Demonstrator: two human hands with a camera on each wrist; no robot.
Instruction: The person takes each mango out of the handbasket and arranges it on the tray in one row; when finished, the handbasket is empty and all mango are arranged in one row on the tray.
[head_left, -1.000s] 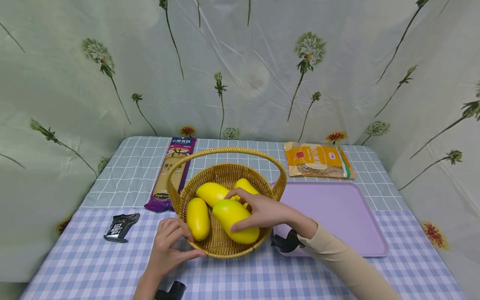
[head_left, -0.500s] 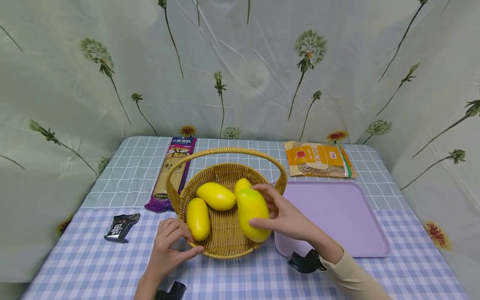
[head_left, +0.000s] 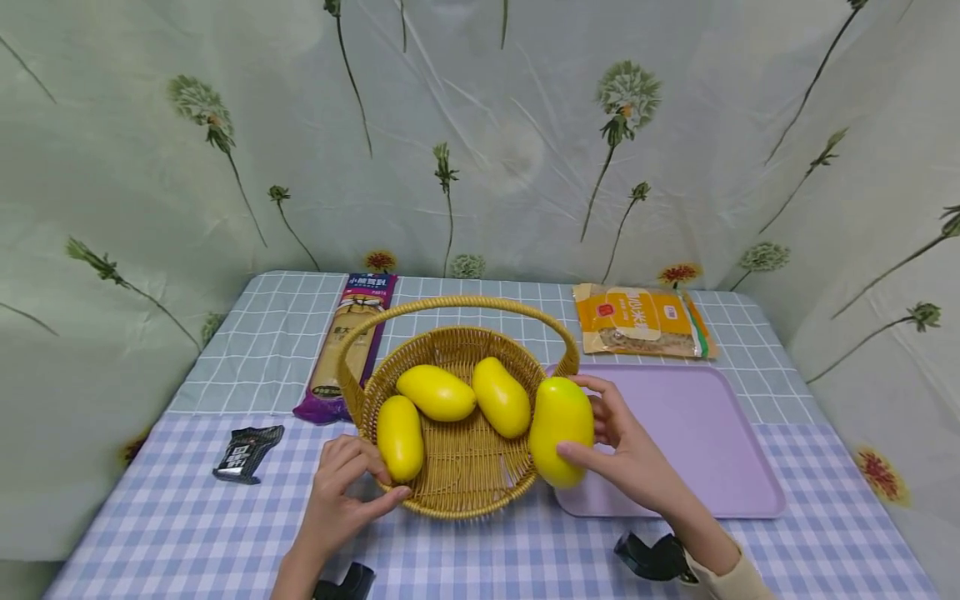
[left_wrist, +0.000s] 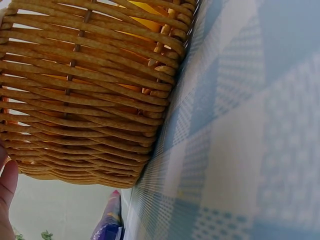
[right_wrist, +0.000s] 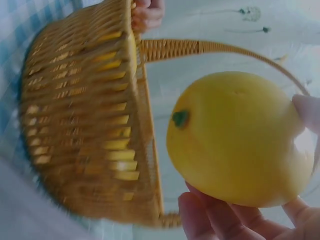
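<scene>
A yellow mango with a greenish top is held between the thumb and fingers of my right hand, over the basket's right rim and the tray's left edge. In the right wrist view the mango shows a small green stem spot. My left hand grips the near-left rim of the wicker basket, thumb and fingers at its edge. Inside the basket lie three more mangoes: one at the left, one at the back and one at the right. The left wrist view shows the basket's woven side.
A lilac tray lies right of the basket. Behind it is an orange grain packet. A purple pasta packet lies behind the basket's left side, partly hidden. A small black packet rests at the left. The basket's handle arches upright.
My right hand has lifted the mango and moved it right, from inside the basket to above its right rim. The right-hand mango in the basket is now uncovered. My left hand stays put.
</scene>
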